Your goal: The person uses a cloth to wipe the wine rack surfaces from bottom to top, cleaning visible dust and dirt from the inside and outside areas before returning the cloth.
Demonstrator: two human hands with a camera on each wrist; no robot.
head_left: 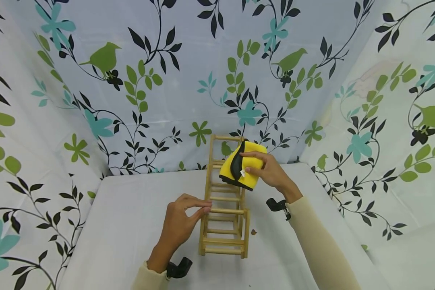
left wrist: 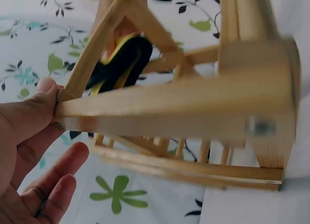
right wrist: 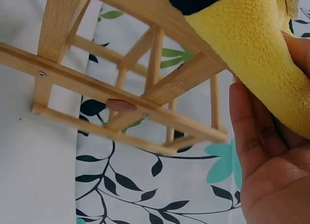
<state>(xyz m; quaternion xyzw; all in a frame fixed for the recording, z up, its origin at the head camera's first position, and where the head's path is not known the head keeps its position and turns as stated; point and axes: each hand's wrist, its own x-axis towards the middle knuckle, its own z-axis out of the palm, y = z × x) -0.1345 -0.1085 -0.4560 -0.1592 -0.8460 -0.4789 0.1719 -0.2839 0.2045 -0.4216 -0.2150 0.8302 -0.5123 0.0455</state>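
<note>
A light wooden rack (head_left: pixel 227 210) with several rungs stands on the white table. My left hand (head_left: pixel 177 219) pinches the left end of one of its rungs between thumb and fingers. In the left wrist view, the thumb and fingers meet at the corner of the frame (left wrist: pixel 179 105), and the other fingers hang loose. My right hand (head_left: pixel 270 169) grips a folded yellow cloth (head_left: pixel 251 163) with black edging and a small white label, over the rack's far part. Fluffy yellow fabric (right wrist: pixel 242 40) lies against a wooden rail in the right wrist view; the palm partly hides behind it.
The white tabletop (head_left: pixel 148 197) surrounds the rack. A small brown bit (head_left: pixel 253 232) lies right of it. Patterned curtains (head_left: pixel 188 88) with leaves and birds hang behind the table and along both sides. Black wrist cameras sit on both wrists.
</note>
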